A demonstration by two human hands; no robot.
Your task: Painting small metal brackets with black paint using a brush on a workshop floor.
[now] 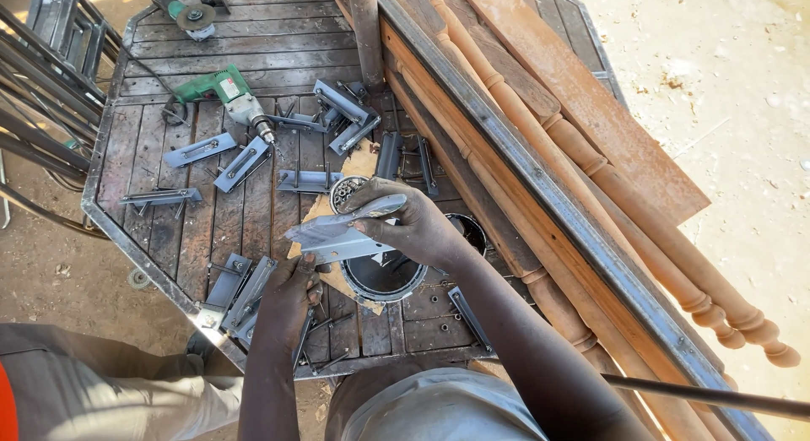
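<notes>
At the bottom of the frame the person's knees show in grey trousers, with both bare forearms reaching up to the middle. The left hand (287, 297) is closed around the lower end of a grey metal bracket (333, 238), fingers wrapped under it. The right hand (413, 230) is curled over the bracket from above, and its fingers (371, 226) also pinch a brush (375, 208) whose grey, paint-wet tip lies flat on the bracket's top. The bracket sits at frame centre, held just above an open paint can (384, 276), which stands on a scrap of cardboard (359, 167) on the tabletop (253, 36), a worn wooden-slat platform with a metal edge.

Just left of the left hand, more painted brackets (240, 293) lie stacked at the tabletop's near edge. Farther up, loose brackets (245, 162) are scattered across the slats. Beyond them, upper left of centre, lies a green drill (224, 91), and at the top edge an angle grinder (190, 15). Dark metal bars (42, 95) lean at the far left. To the right, turned wooden posts (591, 167) and a plank (591, 103) run diagonally beside a steel rail (540, 175), over sandy ground (726, 86).
</notes>
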